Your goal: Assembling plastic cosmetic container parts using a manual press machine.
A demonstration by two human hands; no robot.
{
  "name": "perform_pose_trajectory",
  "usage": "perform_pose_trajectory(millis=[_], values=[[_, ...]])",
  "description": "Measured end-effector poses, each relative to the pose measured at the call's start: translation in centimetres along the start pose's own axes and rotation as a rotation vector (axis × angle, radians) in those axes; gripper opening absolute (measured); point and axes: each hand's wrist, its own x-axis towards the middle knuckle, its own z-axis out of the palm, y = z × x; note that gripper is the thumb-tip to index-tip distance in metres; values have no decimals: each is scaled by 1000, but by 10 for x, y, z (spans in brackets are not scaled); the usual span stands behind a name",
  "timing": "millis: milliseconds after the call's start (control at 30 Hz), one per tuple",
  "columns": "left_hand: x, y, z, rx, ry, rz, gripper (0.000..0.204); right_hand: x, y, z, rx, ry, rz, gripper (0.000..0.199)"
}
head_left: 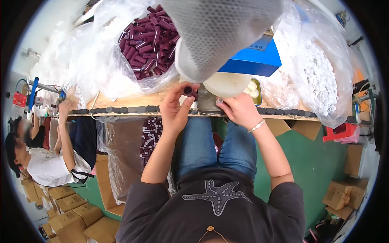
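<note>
My left hand (175, 107) pinches a small dark maroon tube (189, 90) between thumb and fingers at the front edge of the wooden workbench (133, 101). My right hand (240, 109) is curled at the bench edge just right of it, fingertips on a small pale piece (220, 100) by a dark block; what it grips is too small to tell. A clear plastic bag of many maroon tubes (148, 40) lies on the bench above my left hand. A round white container (227, 83) sits just beyond both hands.
A blue box (254, 60) and bags of white parts (320, 77) fill the right of the bench. Another bag of maroon tubes (150, 135) hangs under it. A person in a white shirt (52, 166) works at left. Cardboard boxes (77, 216) stand on the green floor.
</note>
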Motion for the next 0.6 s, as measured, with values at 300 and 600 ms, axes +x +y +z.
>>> perform_pose_trajectory(millis=[300,600], values=[[-6,-18,26,-86,37,-87,36,-8,-4,-6,-71,62,40,18],[0,-24,40,475,-284,-94,36,-74,-7,-32,196,263,273,17]])
